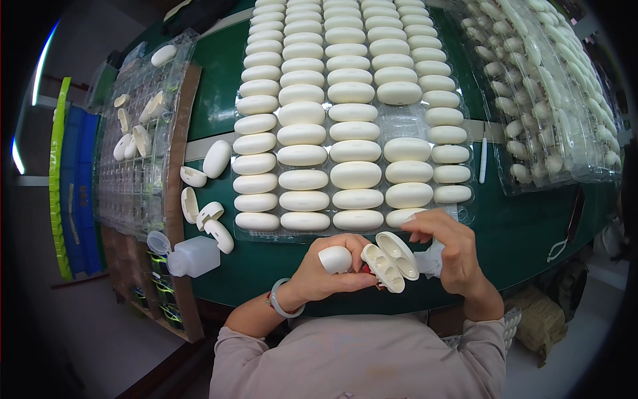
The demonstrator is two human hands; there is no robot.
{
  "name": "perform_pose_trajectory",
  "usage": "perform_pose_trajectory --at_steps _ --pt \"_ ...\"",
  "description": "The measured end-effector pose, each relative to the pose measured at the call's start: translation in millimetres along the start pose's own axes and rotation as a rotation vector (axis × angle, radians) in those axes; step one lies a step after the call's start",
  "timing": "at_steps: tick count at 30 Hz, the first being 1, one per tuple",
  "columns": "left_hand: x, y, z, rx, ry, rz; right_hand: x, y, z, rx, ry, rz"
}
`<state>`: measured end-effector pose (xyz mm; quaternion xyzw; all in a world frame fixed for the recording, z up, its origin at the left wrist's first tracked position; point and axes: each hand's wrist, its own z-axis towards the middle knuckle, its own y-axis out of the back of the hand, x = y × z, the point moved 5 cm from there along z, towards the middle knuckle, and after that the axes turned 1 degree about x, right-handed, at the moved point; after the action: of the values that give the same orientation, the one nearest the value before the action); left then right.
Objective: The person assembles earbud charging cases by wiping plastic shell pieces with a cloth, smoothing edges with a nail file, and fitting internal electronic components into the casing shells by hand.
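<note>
My left hand (325, 269) is closed around an opened white earbud charging case (384, 268), its lid (397, 255) swung up on the right and its two earbud hollows showing. A loose white shell piece (335, 260) is tucked in the same hand, and a bit of red shows under the fingers. My right hand (452, 249) is just right of the lid, thumb and forefinger bent toward it, with a crumpled white cloth (432, 259) held against the palm. Just beyond both hands lie rows of closed white cases (357, 175) in a clear plastic tray (402, 123).
Loose shell pieces (189, 204) and a translucent bottle (197, 257) with its cap flipped up are on the green table (219, 113) at left. Stacked clear trays stand left (133, 179) and right (551, 156). A white stick (483, 159) lies right of the cases.
</note>
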<state>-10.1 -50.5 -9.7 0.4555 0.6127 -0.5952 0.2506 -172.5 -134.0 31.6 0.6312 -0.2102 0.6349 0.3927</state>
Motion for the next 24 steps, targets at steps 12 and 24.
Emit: perform_pose_trajectory --at_steps 12,24 --pt "-10 1 -1 -0.094 -0.085 0.296 5 1 -4 -0.046 0.036 0.014" --pt "-8 -3 0 -0.018 -0.112 0.278 9 -18 -1 0.157 0.124 -0.071"
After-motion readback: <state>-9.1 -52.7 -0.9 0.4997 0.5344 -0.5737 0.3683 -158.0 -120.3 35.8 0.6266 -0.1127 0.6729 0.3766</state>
